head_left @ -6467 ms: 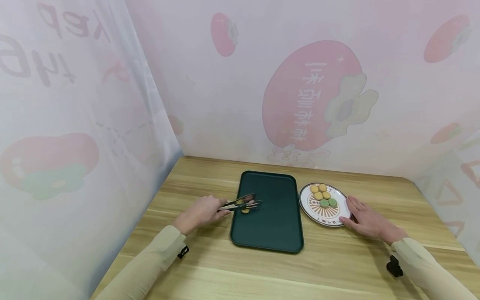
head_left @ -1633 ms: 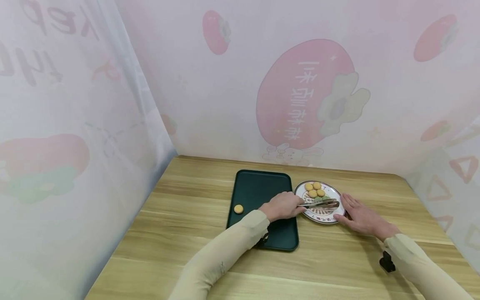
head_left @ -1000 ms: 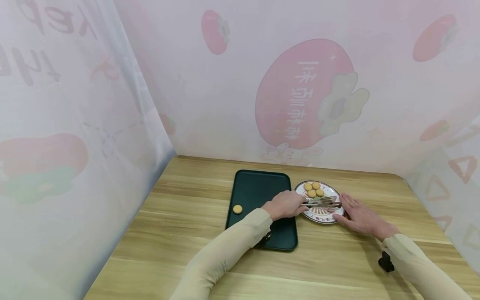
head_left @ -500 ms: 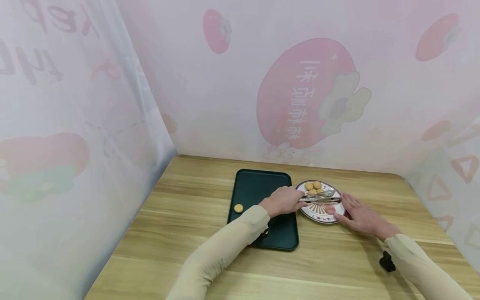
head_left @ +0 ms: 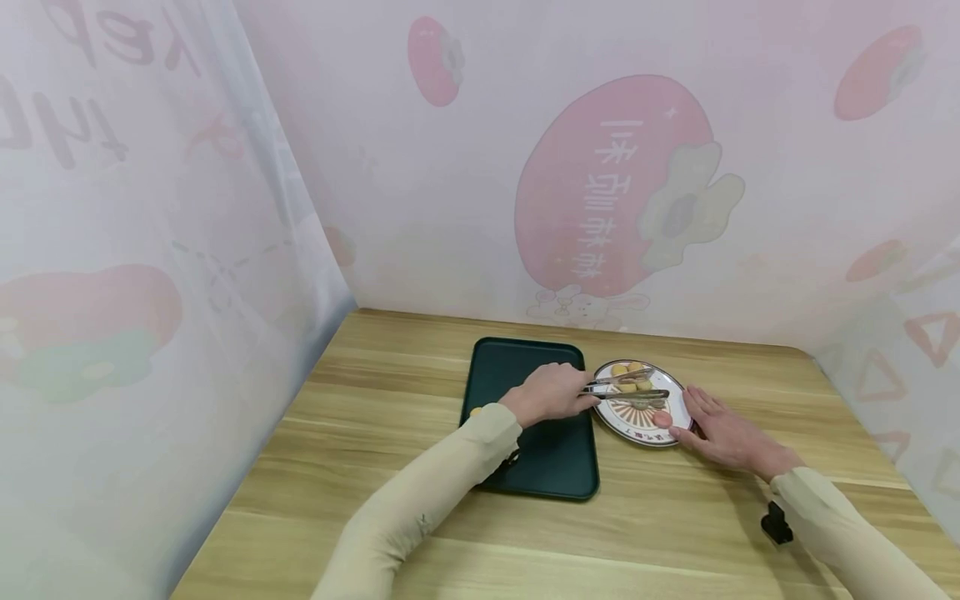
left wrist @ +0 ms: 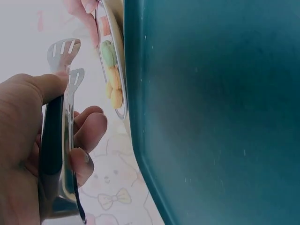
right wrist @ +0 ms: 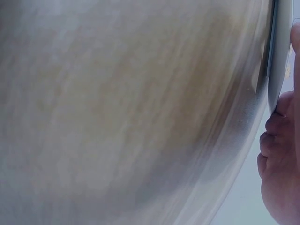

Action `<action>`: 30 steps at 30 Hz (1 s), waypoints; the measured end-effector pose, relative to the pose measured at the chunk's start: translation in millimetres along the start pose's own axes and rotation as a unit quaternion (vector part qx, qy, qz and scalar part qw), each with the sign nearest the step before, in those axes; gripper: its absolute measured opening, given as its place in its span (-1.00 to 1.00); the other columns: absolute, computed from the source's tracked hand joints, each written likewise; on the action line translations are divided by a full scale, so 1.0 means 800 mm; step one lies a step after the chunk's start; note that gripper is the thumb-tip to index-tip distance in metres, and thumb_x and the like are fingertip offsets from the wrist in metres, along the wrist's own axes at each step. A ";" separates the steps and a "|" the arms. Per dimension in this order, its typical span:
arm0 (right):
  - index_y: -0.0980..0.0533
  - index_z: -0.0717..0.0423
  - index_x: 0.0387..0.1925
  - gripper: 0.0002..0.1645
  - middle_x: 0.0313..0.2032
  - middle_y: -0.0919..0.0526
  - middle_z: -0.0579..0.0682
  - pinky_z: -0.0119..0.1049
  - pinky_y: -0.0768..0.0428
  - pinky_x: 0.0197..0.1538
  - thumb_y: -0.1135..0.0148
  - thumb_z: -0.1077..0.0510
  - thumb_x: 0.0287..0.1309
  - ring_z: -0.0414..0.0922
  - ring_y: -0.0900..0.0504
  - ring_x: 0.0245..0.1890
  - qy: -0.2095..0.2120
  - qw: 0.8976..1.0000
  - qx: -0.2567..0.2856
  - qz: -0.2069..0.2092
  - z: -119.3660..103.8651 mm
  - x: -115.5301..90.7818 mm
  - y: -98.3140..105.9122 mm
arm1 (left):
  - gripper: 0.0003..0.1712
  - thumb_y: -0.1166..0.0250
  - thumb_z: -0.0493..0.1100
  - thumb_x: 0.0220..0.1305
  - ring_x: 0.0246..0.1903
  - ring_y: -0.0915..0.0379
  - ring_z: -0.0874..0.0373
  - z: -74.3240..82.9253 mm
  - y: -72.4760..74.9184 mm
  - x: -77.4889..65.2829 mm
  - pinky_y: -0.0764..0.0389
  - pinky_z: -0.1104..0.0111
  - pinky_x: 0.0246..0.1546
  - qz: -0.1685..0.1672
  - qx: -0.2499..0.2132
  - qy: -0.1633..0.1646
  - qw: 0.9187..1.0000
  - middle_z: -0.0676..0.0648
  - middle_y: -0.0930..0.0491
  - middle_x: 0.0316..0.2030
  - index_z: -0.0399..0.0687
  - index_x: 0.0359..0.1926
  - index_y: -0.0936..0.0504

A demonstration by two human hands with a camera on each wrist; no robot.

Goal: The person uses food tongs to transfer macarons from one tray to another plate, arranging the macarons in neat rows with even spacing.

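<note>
My left hand (head_left: 551,392) holds metal tongs (head_left: 637,394) with black grips, their slotted tips spread over the round white plate (head_left: 618,427). Nothing shows between the tips in the left wrist view. On the plate, a pink macaron (head_left: 662,419) lies near the right thumb. Several yellow macarons (head_left: 619,369) sit at its far side, partly behind the tongs, and a green macaron (left wrist: 108,53) shows in the left wrist view. My right hand (head_left: 726,433) rests at the plate's right rim with straight fingers.
A dark green tray (head_left: 558,471) lies left of the plate on the wooden table (head_left: 405,358), under my left forearm. One yellow macaron (head_left: 475,411) on the tray is mostly hidden by the sleeve. Printed cloth walls (head_left: 450,208) stand behind and at the sides.
The tongs went from the tray to the plate, where the pink macaron now lies. Their tips have spread, and the left hand has drawn back slightly left. The right hand stays at the rim.
</note>
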State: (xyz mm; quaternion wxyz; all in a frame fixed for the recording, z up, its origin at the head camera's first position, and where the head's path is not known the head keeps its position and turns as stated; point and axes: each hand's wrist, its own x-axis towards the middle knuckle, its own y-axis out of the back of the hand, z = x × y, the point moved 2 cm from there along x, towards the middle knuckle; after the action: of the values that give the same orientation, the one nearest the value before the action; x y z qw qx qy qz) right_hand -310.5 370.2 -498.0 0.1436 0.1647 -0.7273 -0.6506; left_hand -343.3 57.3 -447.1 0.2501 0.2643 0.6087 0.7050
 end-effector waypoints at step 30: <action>-0.02 0.47 0.43 0.06 0.46 0.01 0.43 0.23 -0.09 0.40 0.05 -0.34 0.37 0.37 -0.04 0.46 0.007 1.000 -0.016 -0.005 -0.002 0.000 -0.001 | -0.43 -0.11 0.20 0.42 -0.34 -0.68 0.21 -0.088 0.026 -0.098 -0.67 0.31 -0.17 0.030 0.002 0.036 0.999 -0.03 -0.74 -0.14 -0.07 0.22 -0.55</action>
State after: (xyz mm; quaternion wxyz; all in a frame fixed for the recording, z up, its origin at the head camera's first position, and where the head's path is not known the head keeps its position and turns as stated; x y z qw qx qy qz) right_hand -309.6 369.0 -498.7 0.1479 0.1703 -0.7153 -0.6614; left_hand -333.7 -49.5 -440.1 0.2058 0.2576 0.6105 0.7201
